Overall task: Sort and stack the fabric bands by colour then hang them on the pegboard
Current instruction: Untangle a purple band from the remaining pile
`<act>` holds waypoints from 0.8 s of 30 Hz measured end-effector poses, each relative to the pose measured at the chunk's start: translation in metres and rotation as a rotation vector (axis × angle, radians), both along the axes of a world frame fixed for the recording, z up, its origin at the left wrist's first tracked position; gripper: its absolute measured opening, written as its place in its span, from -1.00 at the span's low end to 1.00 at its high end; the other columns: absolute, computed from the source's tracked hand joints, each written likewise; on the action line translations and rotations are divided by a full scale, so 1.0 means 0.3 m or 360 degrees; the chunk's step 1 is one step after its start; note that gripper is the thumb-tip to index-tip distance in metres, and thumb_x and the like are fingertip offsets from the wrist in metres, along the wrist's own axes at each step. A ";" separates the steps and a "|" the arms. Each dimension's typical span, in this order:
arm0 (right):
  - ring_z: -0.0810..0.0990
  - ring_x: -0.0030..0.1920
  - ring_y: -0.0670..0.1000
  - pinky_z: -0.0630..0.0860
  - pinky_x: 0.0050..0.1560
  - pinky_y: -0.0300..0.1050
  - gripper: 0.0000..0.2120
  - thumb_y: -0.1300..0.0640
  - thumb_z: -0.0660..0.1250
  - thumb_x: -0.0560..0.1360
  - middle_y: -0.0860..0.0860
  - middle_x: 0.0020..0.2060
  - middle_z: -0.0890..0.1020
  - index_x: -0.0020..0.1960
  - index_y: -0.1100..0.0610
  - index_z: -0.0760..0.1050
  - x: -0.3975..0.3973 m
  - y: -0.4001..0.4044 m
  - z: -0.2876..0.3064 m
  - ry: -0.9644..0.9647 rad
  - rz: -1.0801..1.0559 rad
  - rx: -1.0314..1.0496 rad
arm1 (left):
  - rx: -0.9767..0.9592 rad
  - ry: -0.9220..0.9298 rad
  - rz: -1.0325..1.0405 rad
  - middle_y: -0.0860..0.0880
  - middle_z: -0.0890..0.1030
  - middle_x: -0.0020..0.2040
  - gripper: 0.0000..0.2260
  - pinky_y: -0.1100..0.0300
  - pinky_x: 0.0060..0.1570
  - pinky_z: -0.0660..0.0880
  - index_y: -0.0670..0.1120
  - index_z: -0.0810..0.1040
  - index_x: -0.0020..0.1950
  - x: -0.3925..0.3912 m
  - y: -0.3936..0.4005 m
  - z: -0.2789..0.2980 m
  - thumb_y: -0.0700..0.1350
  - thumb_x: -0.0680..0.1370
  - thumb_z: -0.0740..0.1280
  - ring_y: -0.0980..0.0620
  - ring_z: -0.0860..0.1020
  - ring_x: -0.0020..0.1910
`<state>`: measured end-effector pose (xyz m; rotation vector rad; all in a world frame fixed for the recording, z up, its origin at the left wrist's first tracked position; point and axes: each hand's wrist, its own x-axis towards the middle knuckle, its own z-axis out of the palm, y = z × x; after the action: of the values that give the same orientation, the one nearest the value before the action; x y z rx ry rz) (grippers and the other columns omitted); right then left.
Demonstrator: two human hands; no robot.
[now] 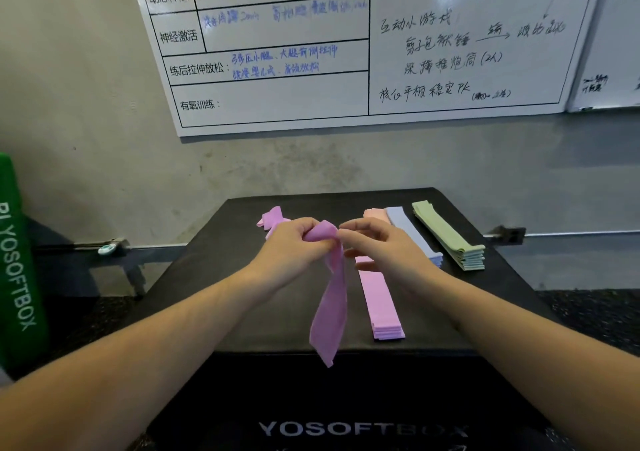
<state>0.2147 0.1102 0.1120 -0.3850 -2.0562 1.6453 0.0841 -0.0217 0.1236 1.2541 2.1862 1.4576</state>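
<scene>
Sorting looks mostly done: 4 stacks [450, 239] lie on the black box [242, 312]. Left hand [294, 246] pinches a pink band [329, 305] hanging above it; right hand [381, 246], fingers loosely curled, touches its top. Loose bands [272, 218] remain; hanging hasn't begun.

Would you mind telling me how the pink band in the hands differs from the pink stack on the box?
The held pink band is a single piece hanging crumpled and twisted, gripped by the left hand; the pink stack is several bands lying flat and straight, edges aligned. The held band is up in the air, while the stack rests on the black box. Both share the same pink colour.
</scene>
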 end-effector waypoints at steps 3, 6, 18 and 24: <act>0.69 -0.03 -0.11 0.61 0.02 -0.15 -0.87 0.03 0.48 0.51 -0.07 -0.09 0.74 0.05 -0.01 0.66 0.009 -0.007 0.000 0.0033 -0.0023 0.0160 | -0.0064 0.0083 -0.0022 0.20 0.61 -0.34 -0.97 0.46 -0.27 0.39 0.00 0.69 -0.12 0.011 -0.002 0.013 -0.10 0.51 0.46 0.30 0.51 -0.29; 0.68 -0.06 -0.12 0.63 0.00 -0.14 -0.94 0.11 0.42 0.57 -0.09 -0.14 0.73 -0.01 -0.01 0.67 0.012 -0.002 0.001 0.0071 -0.0105 0.0217 | -0.0034 0.0047 -0.0080 0.19 0.60 -0.32 -0.95 0.44 -0.24 0.40 -0.01 0.67 -0.14 0.025 -0.004 0.015 -0.10 0.53 0.47 0.27 0.50 -0.28; 0.65 0.00 -0.02 0.57 0.16 0.06 -0.90 0.01 0.32 0.62 0.00 -0.03 0.70 0.06 0.01 0.56 0.028 0.036 -0.048 0.0122 -0.0175 0.0050 | 0.0293 -0.0341 -0.0150 0.03 0.62 -0.26 -0.88 0.24 -0.28 0.47 -0.06 0.65 -0.03 0.071 0.050 0.007 -0.06 0.63 0.36 0.15 0.54 -0.30; 0.69 0.00 0.04 0.58 0.23 0.11 -0.81 0.00 0.42 0.56 0.04 -0.07 0.73 0.11 0.06 0.55 0.037 0.061 -0.116 0.0053 -0.0025 -0.0179 | 0.0439 -0.0578 -0.0114 -0.05 0.59 -0.21 -0.88 0.23 -0.36 0.46 -0.08 0.60 -0.02 0.072 0.124 0.015 -0.06 0.65 0.35 0.07 0.53 -0.33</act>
<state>0.2259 0.1284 0.0771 -0.4073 -1.9375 1.7511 0.1058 0.0154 0.1280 1.0293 1.7346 1.8368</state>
